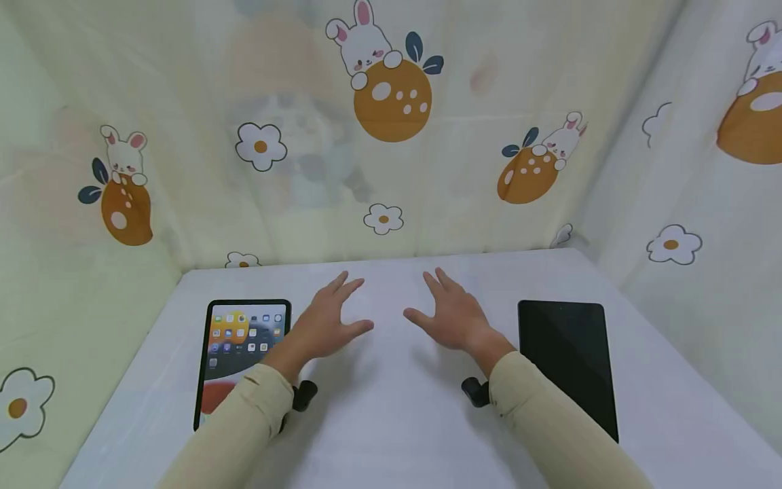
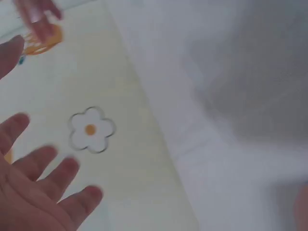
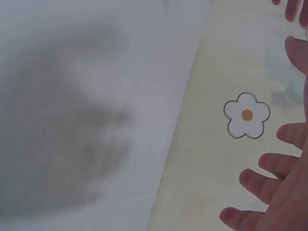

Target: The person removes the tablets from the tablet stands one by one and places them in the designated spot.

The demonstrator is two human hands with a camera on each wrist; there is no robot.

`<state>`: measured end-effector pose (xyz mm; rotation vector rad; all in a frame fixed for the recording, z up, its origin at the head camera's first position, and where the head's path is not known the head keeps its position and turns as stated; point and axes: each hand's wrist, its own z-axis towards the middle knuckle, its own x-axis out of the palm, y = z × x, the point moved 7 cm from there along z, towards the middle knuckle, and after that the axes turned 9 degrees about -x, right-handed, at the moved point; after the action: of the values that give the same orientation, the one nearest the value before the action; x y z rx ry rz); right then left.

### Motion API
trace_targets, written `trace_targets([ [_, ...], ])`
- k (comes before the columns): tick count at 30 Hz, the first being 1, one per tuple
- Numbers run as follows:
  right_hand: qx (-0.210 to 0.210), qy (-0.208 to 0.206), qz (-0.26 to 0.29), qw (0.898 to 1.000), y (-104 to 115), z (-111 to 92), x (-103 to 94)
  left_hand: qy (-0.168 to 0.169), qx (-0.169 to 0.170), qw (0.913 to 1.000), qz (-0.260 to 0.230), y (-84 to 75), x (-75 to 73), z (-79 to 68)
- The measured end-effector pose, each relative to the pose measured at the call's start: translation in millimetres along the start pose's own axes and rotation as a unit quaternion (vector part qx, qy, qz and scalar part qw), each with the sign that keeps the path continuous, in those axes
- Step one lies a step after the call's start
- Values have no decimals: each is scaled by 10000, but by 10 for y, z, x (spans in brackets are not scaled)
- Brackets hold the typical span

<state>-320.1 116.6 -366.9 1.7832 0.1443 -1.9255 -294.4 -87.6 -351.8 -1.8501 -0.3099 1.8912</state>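
Note:
Both hands hover over the middle of the white table, palms facing each other with a gap between them. My left hand point(image 1: 326, 319) has its fingers spread and holds nothing; its spread fingers also show in the left wrist view. Opposite it, my right hand point(image 1: 455, 316) is likewise spread and bare. Left of the left hand lies a tablet point(image 1: 235, 339) with its screen lit and app icons showing, partly covered by the left forearm. A second tablet point(image 1: 568, 360), its screen dark, lies to the right, its lower part overlapped by the right sleeve.
The white table point(image 1: 391, 421) runs back to a cream curtain point(image 1: 305, 224) printed with rabbits, fruit and flowers, which also encloses both sides. Black wrist cameras sit at the left wrist point(image 1: 303, 395) and the right wrist point(image 1: 475, 392).

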Motion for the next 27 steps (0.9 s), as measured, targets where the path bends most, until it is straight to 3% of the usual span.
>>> trace_targets([
  [4,-220,-190,850,9960,182,-3,35,316,58,9939,-1051,123,-213,-242],
  [8,-479,-423,1856,9806,374,3,60,510,88,9864,-1562,294,-401,-429],
  [13,-852,-525,2729,9568,637,42,111,576,-162,9833,-1716,561,-557,-584],
  [17,-1091,-333,3185,9410,843,64,181,542,-302,9816,-1805,744,-665,-687],
  [20,-1148,-146,3349,9351,983,90,241,344,-171,9847,-1702,860,-768,-739],
  [27,-1161,203,3427,9320,1261,153,416,-57,-757,9848,-1561,1186,-938,-831],
])
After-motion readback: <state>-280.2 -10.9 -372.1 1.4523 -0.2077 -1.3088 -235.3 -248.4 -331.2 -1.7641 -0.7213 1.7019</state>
